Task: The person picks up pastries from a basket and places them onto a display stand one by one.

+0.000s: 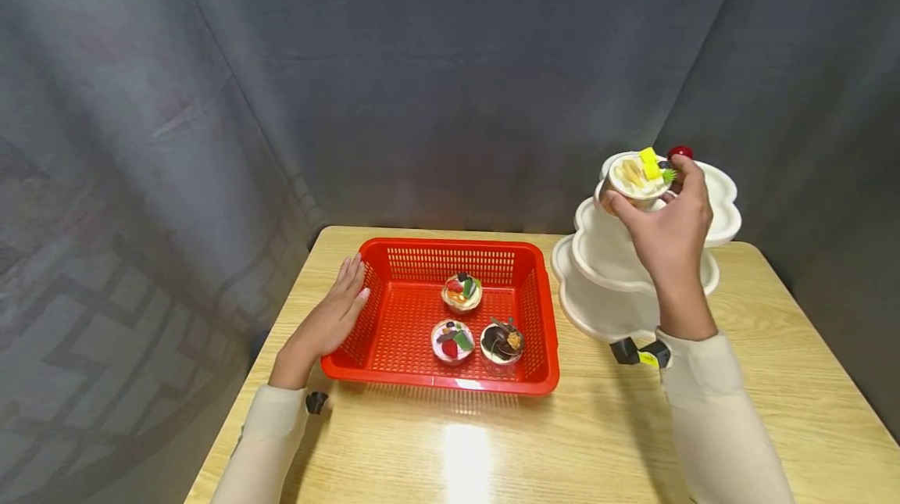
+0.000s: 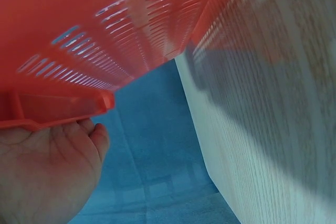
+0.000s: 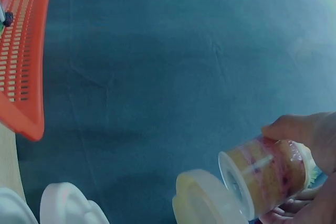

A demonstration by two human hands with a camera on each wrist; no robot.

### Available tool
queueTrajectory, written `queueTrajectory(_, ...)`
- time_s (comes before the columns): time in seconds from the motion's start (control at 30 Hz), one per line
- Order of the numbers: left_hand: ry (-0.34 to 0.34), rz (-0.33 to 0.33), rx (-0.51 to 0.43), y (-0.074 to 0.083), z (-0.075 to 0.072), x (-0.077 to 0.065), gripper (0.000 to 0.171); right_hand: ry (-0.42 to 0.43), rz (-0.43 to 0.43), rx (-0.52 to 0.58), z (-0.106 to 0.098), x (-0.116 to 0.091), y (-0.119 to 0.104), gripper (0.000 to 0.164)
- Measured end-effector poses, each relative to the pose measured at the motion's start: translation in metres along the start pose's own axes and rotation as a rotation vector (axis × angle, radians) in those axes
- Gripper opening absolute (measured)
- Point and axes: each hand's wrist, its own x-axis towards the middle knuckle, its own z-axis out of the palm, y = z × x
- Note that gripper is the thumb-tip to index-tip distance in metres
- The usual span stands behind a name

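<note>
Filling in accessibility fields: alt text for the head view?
Right hand holds a dessert cup by the top tier of a white stand; left hand touches a red basket holding three more desserts on a wooden table.

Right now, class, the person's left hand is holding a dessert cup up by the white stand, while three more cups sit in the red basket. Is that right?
Not quite: the head view shows the right hand holding the dessert cup up by the white stand, while three more cups sit in the red basket.
</note>
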Motion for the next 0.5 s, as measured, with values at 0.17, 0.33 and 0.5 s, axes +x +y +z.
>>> queueTrajectory(0.17, 0.001, -0.001, 0.007, 0.0, 0.0, 0.0, 0.061, 0.045, 0.038, -0.013, 0.0, 0.005, 0.003, 0.084)
queueTrajectory(0.33, 0.005, 0.002, 0.01, -0.001, 0.001, -0.001, 0.062, 0.082, 0.027, -0.043, 0.001, 0.008, 0.007, 0.082)
queueTrajectory(0.5, 0.008, -0.003, 0.004, 0.0, 0.002, -0.001, 0.062, 0.11, 0.022, -0.05, 0.003, 0.01, 0.011, 0.079)
